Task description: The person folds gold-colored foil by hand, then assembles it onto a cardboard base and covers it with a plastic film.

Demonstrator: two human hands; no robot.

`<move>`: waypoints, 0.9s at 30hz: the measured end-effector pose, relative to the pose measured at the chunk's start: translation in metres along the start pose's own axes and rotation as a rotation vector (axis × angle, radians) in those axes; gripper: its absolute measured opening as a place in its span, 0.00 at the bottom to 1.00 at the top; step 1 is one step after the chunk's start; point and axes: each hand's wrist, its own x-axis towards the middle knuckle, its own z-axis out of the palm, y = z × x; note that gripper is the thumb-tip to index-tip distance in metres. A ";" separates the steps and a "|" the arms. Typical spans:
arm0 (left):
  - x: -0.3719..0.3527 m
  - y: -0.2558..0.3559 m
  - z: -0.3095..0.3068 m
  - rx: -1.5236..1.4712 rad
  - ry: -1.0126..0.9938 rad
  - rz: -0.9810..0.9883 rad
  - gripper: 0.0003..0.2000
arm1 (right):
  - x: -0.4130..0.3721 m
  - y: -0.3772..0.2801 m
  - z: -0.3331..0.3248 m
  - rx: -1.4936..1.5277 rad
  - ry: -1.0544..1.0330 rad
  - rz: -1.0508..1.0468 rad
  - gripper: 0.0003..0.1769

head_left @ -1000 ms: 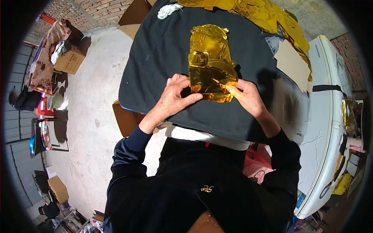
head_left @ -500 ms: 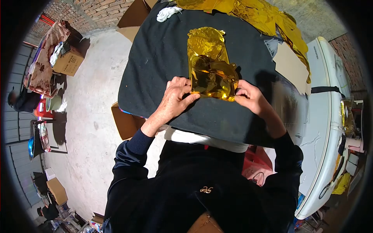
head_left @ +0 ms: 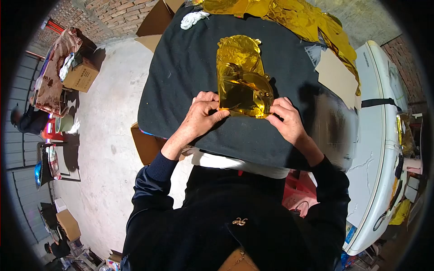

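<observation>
A shiny gold foil piece (head_left: 244, 86) lies on the dark cloth-covered table (head_left: 181, 67), its near part folded over in layers. My left hand (head_left: 201, 115) pinches its near left corner between thumb and fingers. At the near right corner, my right hand (head_left: 287, 119) grips the foil edge the same way. The far end of the foil, with small rounded tabs, rests flat on the cloth.
More gold foil sheets (head_left: 289, 18) lie along the table's far edge, with a white crumpled cloth (head_left: 194, 20) at the far left. Cardboard (head_left: 338, 77) lies at right beside a white appliance (head_left: 375, 149). Two people (head_left: 31, 118) are in the left background.
The near right part of the foil has shifted slightly left with my right hand. My left hand keeps its hold on the left corner. The view has moved slightly.
</observation>
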 end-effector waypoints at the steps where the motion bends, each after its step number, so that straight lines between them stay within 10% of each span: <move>1: 0.000 0.001 0.000 0.001 0.001 -0.003 0.14 | -0.001 -0.001 0.002 -0.002 0.018 0.010 0.11; 27: -0.008 0.010 0.003 0.113 0.195 -0.015 0.13 | 0.007 -0.018 0.011 0.061 0.101 0.266 0.11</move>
